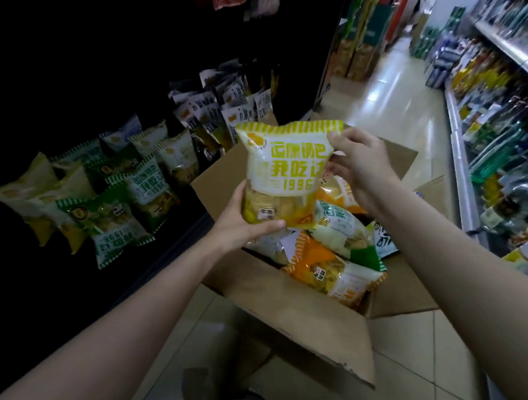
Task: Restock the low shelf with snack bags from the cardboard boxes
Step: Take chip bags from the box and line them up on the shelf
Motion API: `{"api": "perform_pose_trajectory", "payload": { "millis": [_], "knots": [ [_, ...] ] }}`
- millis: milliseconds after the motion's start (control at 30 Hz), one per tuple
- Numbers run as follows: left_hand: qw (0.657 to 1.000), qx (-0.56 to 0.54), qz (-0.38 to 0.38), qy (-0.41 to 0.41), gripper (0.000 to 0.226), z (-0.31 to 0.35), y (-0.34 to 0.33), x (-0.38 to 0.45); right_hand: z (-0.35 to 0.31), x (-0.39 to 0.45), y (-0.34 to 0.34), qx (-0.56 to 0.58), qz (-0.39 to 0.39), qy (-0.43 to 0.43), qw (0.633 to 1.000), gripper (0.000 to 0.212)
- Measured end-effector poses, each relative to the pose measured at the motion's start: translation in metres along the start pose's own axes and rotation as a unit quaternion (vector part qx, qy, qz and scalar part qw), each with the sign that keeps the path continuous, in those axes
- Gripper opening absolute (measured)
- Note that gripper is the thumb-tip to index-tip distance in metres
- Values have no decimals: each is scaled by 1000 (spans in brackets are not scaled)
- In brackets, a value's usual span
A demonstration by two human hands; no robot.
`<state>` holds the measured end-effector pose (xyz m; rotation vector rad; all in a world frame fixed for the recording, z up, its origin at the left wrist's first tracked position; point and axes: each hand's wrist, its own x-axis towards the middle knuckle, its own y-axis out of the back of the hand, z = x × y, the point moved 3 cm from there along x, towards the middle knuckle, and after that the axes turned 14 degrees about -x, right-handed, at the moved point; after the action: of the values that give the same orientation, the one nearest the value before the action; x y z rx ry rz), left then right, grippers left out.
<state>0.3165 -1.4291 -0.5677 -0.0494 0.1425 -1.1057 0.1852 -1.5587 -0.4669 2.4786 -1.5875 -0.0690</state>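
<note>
While the yellow snack bag [285,173] stands upright above the open cardboard box [299,299], the left hand [239,226] grips its bottom edge, thumb across the front, and the right hand [357,165] pinches its upper right corner. The low shelf [107,189] lies to the left, nearer the left hand, so the bag's long axis probably needs little turning.
</note>
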Motion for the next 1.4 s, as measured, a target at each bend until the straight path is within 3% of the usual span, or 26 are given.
{"api": "perform_pose_trajectory", "payload": {
  "millis": [67,100,133,167,200,233,300,333,367,467,567,633,700,767,900,967,1067,1167,1233,1333,1400],
  "knots": [
    [998,-29,51,10,98,-5,6,2,6,3,-11,41,-40,-16,998,13],
    [995,-51,79,16,100,-8,11,3,15,5,-13,20,-66,-32,997,17],
    [991,-82,103,27,100,-11,16,2,29,6,-12,-66,-92,-48,992,29],
    [985,-118,120,37,94,-13,21,2,47,5,-9,-226,-119,-53,965,42],
    [980,-147,129,43,84,-13,25,1,67,2,-6,-409,-155,-51,898,52],
    [976,-165,132,48,76,-13,27,1,87,-3,-6,-565,-189,-37,802,58],
    [975,-178,125,43,69,-11,28,1,117,-18,-15,-749,-215,28,626,59],
    [975,-179,124,38,69,-10,27,2,122,-23,-21,-787,-208,61,578,56],
    [975,-180,127,36,70,-10,26,2,123,-26,-25,-800,-195,85,560,54],
    [975,-172,139,36,74,-11,25,-1,115,-17,-18,-771,-211,120,589,46],
    [979,-154,131,36,76,-9,27,-7,97,-14,-3,-780,-222,153,564,29],
    [981,-135,134,39,79,-4,31,-12,75,-15,-1,-783,-158,184,573,20],
    [982,-117,145,28,83,4,42,-16,37,-17,-11,-735,-61,237,632,18],
    [979,-123,159,19,89,14,60,-24,-7,-23,-34,-675,7,317,667,20],
    [966,-139,218,10,111,29,123,-63,-66,-43,-104,-585,43,448,675,20],
    [955,-128,267,6,108,26,165,-86,-69,-54,-144,-571,32,474,670,17],
    [929,-94,358,-17,75,13,233,-118,-62,-72,-209,-524,-30,501,688,13],
    [906,-30,421,19,79,-19,294,-146,-27,-93,-282,-498,-159,460,717,20],
    [897,-12,437,60,84,-52,323,-160,7,-106,-324,-533,-209,400,716,24],
    [882,-10,464,84,77,-98,350,-165,47,-117,-378,-569,-231,344,710,38],
    [866,-18,494,79,73,-124,365,-155,60,-122,-402,-575,-206,375,697,43]
  ]
}}
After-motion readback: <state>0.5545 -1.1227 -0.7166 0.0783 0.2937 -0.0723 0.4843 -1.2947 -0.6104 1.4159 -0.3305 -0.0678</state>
